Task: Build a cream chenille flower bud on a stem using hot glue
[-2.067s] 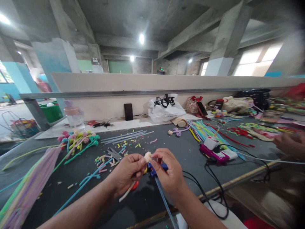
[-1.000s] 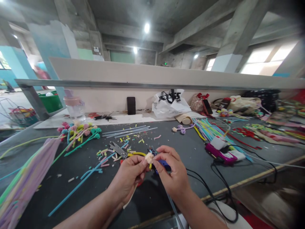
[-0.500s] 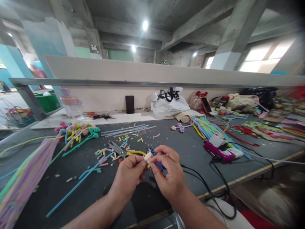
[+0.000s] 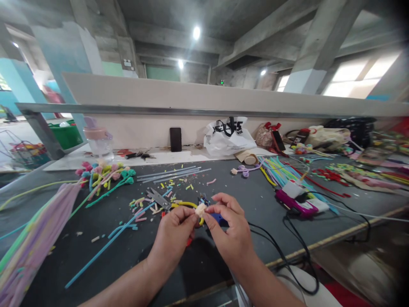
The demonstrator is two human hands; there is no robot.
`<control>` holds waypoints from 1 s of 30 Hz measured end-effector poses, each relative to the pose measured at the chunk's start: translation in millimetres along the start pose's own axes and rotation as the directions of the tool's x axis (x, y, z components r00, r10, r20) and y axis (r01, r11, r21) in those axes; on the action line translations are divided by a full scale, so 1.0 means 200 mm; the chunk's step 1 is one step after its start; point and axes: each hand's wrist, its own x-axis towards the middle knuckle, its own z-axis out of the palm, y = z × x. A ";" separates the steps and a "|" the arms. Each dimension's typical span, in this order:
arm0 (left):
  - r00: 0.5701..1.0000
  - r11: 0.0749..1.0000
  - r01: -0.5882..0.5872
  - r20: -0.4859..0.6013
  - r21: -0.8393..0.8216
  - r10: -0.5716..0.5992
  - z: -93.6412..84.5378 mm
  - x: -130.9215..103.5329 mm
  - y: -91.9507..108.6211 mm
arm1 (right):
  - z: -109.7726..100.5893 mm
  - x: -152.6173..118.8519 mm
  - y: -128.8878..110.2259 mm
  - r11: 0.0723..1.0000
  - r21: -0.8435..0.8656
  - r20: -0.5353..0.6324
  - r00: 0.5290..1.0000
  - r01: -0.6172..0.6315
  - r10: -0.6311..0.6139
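A small cream fuzzy piece (image 4: 200, 209) is pinched between the fingertips of my left hand (image 4: 174, 232) and my right hand (image 4: 230, 224), above the dark table. Both hands are closed on it from either side. Just behind my left hand lie pliers-like cutters (image 4: 159, 199) with yellow and red handles, partly hidden by the fingers. A blue object (image 4: 219, 219) shows behind my right fingers. Short cut pieces in pink, yellow and blue are scattered to the left, beside a long blue stem (image 4: 105, 251).
Fuzzy flower stems (image 4: 105, 175) and a pastel bundle (image 4: 47, 230) lie left. Clear sticks (image 4: 172, 174), a phone (image 4: 175, 139) and a white bag (image 4: 228, 138) are farther back. A purple power strip (image 4: 295, 204) with black cables sits right, near more coloured stems.
The view has shifted slightly. Both hands still hold the cream piece, which shows a little more; my right fingers have spread slightly and uncovered more of the table behind.
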 end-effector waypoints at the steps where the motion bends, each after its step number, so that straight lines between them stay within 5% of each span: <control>1: 1.000 1.000 -0.008 -0.010 0.013 0.008 0.00 0.00 0.00 | 0.00 0.00 0.00 1.000 0.001 0.001 1.000 -0.011 0.011; 7: 0.999 0.994 -0.020 -0.046 0.108 0.025 -0.01 0.01 -0.01 | 0.03 -0.02 -0.01 0.995 0.052 0.034 0.996 -0.080 0.078; 10: 0.999 0.996 -0.027 -0.034 0.081 0.030 0.00 0.01 -0.02 | 0.04 -0.04 -0.02 0.999 0.047 -0.002 1.000 -0.011 0.011; 13: 0.999 1.000 0.014 0.039 -0.026 -0.013 0.00 0.01 -0.01 | 0.03 -0.04 -0.03 0.997 0.029 -0.014 0.997 0.078 -0.078; 20: 0.928 0.917 0.230 0.356 -0.324 -0.107 -0.05 0.01 0.00 | -0.07 0.02 -0.02 0.990 0.140 -0.054 0.998 -0.021 0.029; 30: 0.902 0.942 0.183 0.429 -0.281 -0.047 -0.04 0.02 -0.02 | -0.06 -0.01 -0.05 0.993 0.035 -0.026 0.993 0.113 -0.112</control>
